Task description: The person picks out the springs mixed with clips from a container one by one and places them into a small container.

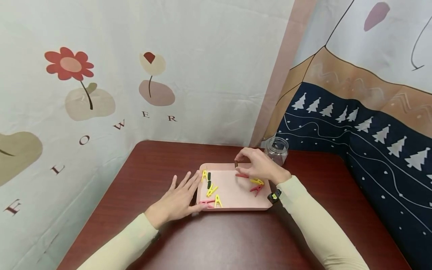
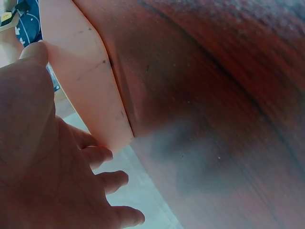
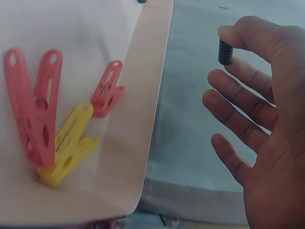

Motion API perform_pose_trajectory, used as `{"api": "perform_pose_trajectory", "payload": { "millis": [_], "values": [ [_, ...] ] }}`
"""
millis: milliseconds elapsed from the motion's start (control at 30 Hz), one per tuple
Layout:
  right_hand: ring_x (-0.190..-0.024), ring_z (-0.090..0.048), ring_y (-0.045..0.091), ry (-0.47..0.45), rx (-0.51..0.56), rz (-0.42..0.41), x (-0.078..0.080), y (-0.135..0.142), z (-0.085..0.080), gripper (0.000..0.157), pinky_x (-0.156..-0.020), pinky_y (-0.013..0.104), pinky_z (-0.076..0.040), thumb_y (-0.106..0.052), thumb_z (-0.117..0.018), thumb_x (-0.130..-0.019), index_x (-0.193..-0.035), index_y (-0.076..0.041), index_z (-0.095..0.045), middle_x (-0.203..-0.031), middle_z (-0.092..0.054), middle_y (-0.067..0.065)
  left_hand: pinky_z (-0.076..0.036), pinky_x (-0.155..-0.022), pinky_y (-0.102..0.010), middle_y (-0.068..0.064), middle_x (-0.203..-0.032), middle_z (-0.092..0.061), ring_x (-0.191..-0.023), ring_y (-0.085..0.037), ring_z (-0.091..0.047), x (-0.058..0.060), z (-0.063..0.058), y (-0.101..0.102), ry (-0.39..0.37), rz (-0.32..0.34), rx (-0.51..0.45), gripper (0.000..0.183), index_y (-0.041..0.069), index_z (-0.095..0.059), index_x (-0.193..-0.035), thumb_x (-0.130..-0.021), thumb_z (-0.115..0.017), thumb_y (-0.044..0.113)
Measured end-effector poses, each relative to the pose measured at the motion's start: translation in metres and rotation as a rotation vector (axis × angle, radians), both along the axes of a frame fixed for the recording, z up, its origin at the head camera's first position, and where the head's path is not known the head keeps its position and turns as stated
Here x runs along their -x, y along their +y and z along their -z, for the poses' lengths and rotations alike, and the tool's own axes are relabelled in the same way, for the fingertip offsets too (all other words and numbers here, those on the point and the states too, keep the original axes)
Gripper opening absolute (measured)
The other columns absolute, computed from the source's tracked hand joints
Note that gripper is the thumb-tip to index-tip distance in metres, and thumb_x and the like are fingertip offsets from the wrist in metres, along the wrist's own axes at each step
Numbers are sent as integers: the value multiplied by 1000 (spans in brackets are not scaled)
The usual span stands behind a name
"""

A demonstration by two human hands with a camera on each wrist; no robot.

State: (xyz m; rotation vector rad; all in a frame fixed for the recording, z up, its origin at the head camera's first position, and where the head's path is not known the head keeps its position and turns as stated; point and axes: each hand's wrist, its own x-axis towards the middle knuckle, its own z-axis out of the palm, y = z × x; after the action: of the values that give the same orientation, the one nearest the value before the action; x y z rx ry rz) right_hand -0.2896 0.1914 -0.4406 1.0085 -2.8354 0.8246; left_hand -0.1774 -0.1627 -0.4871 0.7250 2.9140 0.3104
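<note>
1. The pink tray (image 1: 233, 195) lies on the dark red-brown table (image 1: 236, 240); all places below are given from it, as the person faces it.
2. The left hand (image 1: 179, 198) is at the tray's left side, fingers straight and spread, gripping nothing; its thumb reaches over the near left corner and its index finger lies along the left rim.
3. The right hand (image 1: 258, 164) is over the tray's far right part, well apart from the left; its thumb and index finger pinch a small dark ribbed piece (image 3: 226, 52), while its other fingers spread free.
4. That ribbed piece is held upright over the tray's far side, right of the middle.
5. Two small black pieces (image 1: 209, 180) lie in the tray's left part, one nearer the far rim.
6. Three yellow clips (image 1: 212, 190) and a pink clip (image 1: 207, 203) are also in the left part, the pink one by the near left corner.
7. In the tray's right part, another yellow clip (image 3: 66, 145) lies between two red clips (image 3: 35, 105), overlapping the larger-looking one in the right wrist view.
8. A clear jar (image 1: 277, 150) stands just beyond the tray's far right corner.
</note>
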Motion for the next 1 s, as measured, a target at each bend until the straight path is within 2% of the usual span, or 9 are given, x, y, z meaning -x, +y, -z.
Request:
{"api": "perform_pose_trajectory", "payload": {
  "millis": [233, 367, 600, 767, 867, 1000],
  "values": [
    [-130, -76, 41, -54, 65, 36, 1, 16, 2, 34, -117, 61, -64, -17, -92, -101, -132, -12, -79, -132, -81, 17, -16, -140, -86, -12, -198, -18, -182, -47, -23, 0, 0, -1, -11, -2, -22, 113, 9, -23, -187, -108, -65, 79],
    [-128, -75, 37, -33, 63, 68, 0, 23, -1, 34, -114, 59, -66, -18, -92, -101, -132, -13, -79, -133, -81, 15, -15, -140, -86, -12, -198, -17, -182, -47, -22, 0, -1, -1, -14, -4, -21, 113, 10, -22, -187, -108, -66, 78],
    [-125, -75, 40, 22, 78, 103, 3, 39, -1, 33, -111, 61, -67, -21, -92, -102, -130, -13, -79, -131, -82, 15, -16, -140, -86, -12, -198, -18, -182, -47, -23, 1, -1, -1, -18, 1, -23, 111, 8, -26, -187, -109, -66, 77],
    [-113, -73, 36, 60, 79, 137, 4, 52, 1, 32, -95, 53, -70, -23, -92, -103, -130, -13, -79, -129, -82, 16, -15, -140, -86, -12, -198, -18, -182, -47, -23, 1, 0, -2, -20, -3, -20, 110, 9, -26, -187, -109, -67, 75],
    [-107, -72, 35, 61, 88, 167, 4, 60, 1, 31, -89, 51, -70, -23, -91, -103, -130, -13, -79, -126, -81, 16, -16, -140, -86, -12, -198, -18, -182, -47, -23, 1, 1, -1, -12, 2, -16, 110, 9, -24, -187, -110, -66, 75],
    [-111, -72, 40, 42, 104, 212, 4, 70, -2, 30, -98, 58, -71, -22, -91, -104, -130, -13, -79, -125, -79, 16, -16, -140, -86, -12, -198, -18, -182, -47, -24, 1, 0, -1, -2, 4, -16, 111, 9, -24, -187, -109, -66, 76]
  ]
}}
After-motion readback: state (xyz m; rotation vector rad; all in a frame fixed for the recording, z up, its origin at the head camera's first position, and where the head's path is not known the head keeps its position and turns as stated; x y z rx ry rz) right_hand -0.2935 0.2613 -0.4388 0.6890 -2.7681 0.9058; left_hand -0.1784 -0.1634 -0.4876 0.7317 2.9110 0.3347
